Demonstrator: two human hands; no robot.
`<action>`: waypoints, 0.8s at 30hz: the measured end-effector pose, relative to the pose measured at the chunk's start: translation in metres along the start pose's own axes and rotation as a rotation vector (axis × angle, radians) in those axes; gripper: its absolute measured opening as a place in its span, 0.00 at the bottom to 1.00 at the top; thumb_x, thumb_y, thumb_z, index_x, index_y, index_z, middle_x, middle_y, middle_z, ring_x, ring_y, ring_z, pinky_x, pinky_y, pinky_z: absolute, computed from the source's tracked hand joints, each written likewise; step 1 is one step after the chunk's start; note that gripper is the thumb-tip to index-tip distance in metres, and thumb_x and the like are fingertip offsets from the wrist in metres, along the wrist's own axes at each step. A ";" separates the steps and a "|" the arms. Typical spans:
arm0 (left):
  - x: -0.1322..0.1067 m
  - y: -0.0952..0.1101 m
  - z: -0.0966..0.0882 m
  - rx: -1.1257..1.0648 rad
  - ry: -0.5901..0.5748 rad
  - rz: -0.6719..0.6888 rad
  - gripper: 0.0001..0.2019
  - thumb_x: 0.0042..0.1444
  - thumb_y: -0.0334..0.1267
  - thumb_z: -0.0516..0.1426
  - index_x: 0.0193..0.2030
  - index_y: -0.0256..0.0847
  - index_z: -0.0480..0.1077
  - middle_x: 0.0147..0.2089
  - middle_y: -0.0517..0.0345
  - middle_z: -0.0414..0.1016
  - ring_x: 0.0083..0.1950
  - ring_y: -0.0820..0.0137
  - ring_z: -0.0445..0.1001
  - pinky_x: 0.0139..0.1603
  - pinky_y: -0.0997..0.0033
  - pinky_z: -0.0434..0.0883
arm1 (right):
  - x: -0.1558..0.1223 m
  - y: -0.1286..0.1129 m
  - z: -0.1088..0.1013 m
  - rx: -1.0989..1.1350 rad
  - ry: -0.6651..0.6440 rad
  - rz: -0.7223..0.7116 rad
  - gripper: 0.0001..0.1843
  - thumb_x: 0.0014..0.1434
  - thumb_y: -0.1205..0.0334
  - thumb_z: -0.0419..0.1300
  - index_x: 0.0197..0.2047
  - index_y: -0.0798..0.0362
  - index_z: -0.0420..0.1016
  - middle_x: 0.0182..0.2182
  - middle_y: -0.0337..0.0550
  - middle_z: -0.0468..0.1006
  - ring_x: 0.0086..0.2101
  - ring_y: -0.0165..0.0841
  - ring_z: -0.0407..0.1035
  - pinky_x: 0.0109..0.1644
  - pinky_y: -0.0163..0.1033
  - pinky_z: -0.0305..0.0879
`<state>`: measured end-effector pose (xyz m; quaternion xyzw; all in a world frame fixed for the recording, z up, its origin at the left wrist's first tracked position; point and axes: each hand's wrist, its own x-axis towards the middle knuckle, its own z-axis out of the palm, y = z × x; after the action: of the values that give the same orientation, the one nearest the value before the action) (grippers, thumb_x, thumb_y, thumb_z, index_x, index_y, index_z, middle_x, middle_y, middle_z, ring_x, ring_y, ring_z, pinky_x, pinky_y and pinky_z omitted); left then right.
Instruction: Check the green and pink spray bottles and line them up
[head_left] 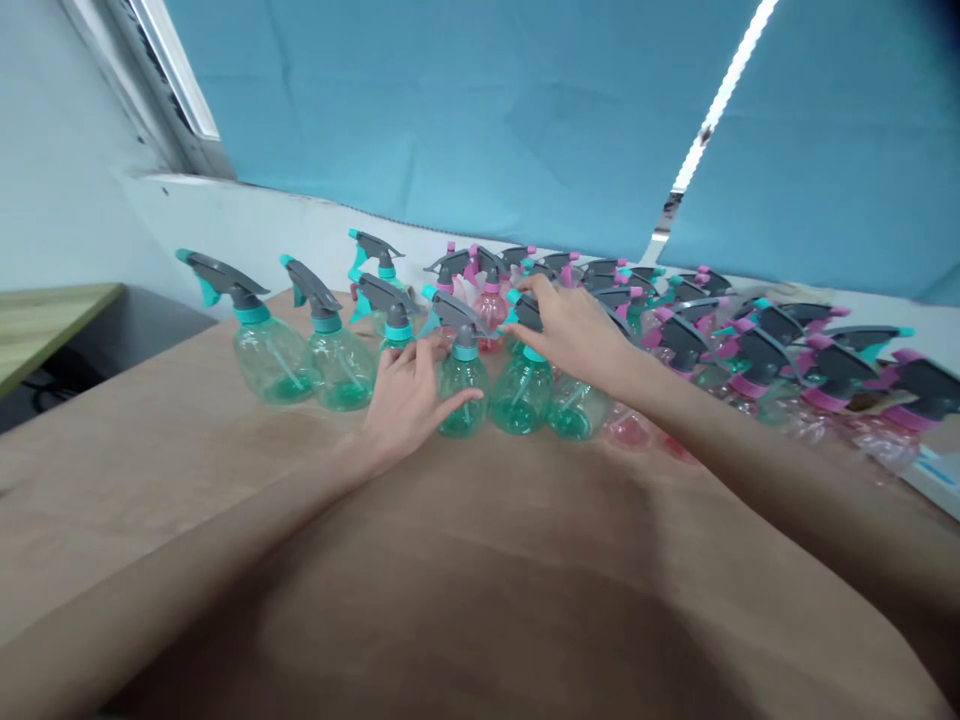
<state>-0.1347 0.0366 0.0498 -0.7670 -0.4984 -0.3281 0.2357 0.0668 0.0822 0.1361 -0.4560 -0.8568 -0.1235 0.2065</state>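
Several clear green spray bottles with grey and teal trigger heads stand in a row on the brown table (480,560). My left hand (409,400) lies against the round body of one green bottle (461,385), fingers wrapped round its side. My right hand (574,330) rests on top of the trigger head of the neighbouring green bottle (523,392), fingers curled over it. Two more green bottles (274,355) stand apart to the left.
Several pink-trimmed spray bottles (750,365) crowd the table to the right and behind. A white ledge (247,225) and blue blinds (450,110) run along the back. A green desk (45,320) sits at the far left.
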 end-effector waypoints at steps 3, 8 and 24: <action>0.003 -0.003 0.006 0.020 0.003 0.017 0.36 0.60 0.68 0.41 0.54 0.33 0.57 0.47 0.37 0.75 0.47 0.48 0.75 0.45 0.52 0.63 | 0.001 0.004 0.001 0.006 -0.023 0.007 0.23 0.62 0.62 0.55 0.58 0.66 0.63 0.31 0.55 0.79 0.31 0.44 0.73 0.31 0.40 0.59; 0.007 -0.007 0.015 0.048 0.002 0.031 0.34 0.61 0.67 0.41 0.51 0.34 0.60 0.44 0.39 0.75 0.45 0.48 0.75 0.44 0.53 0.63 | 0.002 0.011 0.008 0.020 -0.037 0.018 0.23 0.62 0.64 0.53 0.58 0.64 0.62 0.30 0.52 0.78 0.28 0.41 0.70 0.27 0.38 0.54; -0.001 -0.014 0.009 0.080 -0.056 0.101 0.28 0.64 0.60 0.45 0.54 0.34 0.61 0.49 0.38 0.75 0.50 0.49 0.73 0.51 0.50 0.61 | 0.000 0.016 0.008 0.076 -0.048 -0.025 0.23 0.62 0.62 0.53 0.59 0.62 0.61 0.35 0.55 0.79 0.34 0.46 0.74 0.31 0.41 0.61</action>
<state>-0.1450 0.0476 0.0433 -0.7900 -0.4783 -0.2742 0.2683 0.0783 0.0941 0.1298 -0.4398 -0.8713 -0.0828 0.2015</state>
